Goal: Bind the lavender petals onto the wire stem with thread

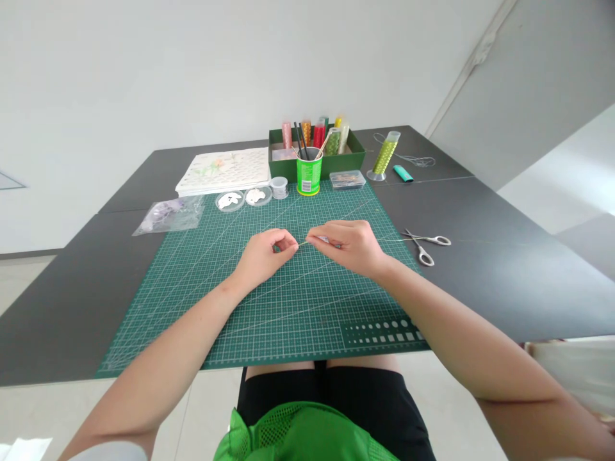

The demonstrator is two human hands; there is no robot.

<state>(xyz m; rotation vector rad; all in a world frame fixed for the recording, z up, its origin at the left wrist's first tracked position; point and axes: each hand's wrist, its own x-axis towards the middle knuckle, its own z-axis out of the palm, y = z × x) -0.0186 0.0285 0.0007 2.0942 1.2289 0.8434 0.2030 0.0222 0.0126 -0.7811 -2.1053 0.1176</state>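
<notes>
Over the green cutting mat (269, 320), my left hand (267, 253) and my right hand (350, 244) face each other with fingertips a small gap apart. Across that gap runs a thin yellow-green strand (302, 243), pinched at both sides; whether it is wire or thread cannot be made out. A faint thin line continues from my right hand toward the scissors (423, 241), which lie with blades apart at the mat's right edge. My fingers hide the parts of the strand within them.
Behind my hands stand a green cup (308, 174) of sticks and a dark green box (355, 153) with coloured spools. A yellow-green spool (385, 155) and a turquoise lighter (402, 173) are at right. White dishes (229, 200), a plastic bag (170, 215) and stacked sheets (225, 169) are at left.
</notes>
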